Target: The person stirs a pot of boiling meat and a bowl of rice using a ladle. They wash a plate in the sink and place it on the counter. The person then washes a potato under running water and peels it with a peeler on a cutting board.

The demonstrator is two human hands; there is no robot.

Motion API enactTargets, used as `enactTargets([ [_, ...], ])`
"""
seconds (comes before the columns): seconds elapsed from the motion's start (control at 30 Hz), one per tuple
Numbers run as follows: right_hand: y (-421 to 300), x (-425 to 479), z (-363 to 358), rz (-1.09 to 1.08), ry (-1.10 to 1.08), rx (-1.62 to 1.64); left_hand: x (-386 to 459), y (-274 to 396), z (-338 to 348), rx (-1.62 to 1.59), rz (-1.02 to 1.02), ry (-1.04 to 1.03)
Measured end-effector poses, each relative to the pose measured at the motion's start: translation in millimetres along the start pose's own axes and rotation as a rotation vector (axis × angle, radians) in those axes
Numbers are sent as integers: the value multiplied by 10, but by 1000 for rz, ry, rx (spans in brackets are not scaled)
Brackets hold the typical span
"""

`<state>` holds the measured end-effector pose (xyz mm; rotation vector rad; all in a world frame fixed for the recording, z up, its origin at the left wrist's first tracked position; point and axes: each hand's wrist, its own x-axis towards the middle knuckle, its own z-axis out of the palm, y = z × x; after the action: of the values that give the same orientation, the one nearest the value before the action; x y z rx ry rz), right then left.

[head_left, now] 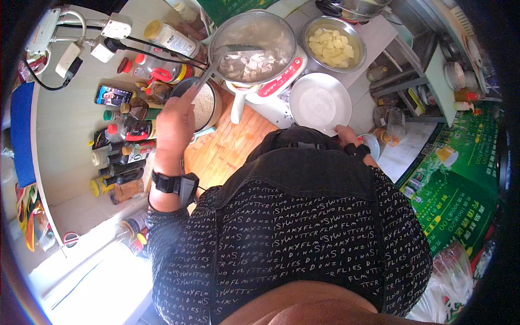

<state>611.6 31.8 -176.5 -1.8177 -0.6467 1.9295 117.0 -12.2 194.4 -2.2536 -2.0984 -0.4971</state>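
Observation:
My left hand (pixel 176 122) grips the long handle of a spatula (pixel 211 73). Its dark blade dips into a pot (pixel 238 107) of cloudy liquid, beside pieces of pale meat (pixel 252 65). The pot sits on a white induction cooker (pixel 280 79) with a red control panel. With my right hand (pixel 347 136) I hold the near rim of a shallow white bowl (pixel 321 103), which has nothing solid in it. Behind that bowl stands a metal bowl (pixel 335 42) of cut potato pieces in liquid.
A pot of pale grainy contents (pixel 205 103) stands beside a wooden board (pixel 231 138). Sauce bottles (pixel 136 126) line the left side, near a phone (pixel 113 96). Black cables (pixel 162 50) run from plugs toward the cooker. Shelves (pixel 410 77) rise at right, above a small bowl (pixel 370 146).

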Motion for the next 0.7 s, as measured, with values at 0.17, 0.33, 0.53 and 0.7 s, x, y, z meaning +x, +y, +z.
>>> enactTargets([
  [0.17, -313, -454, 275, 71, 59, 139, 31, 49, -474, -170, -90, -57],
  [0.33, -400, -495, 315, 80, 93, 105, 87, 39, -751, -295, -138, -201],
  [0.53, -374, -513, 342, 51, 36, 197, 201, 132, -719, -340, -143, -301],
  [0.7, -472, -663, 448, 39, 45, 196, 139, 31, -325, -216, -10, -188],
])
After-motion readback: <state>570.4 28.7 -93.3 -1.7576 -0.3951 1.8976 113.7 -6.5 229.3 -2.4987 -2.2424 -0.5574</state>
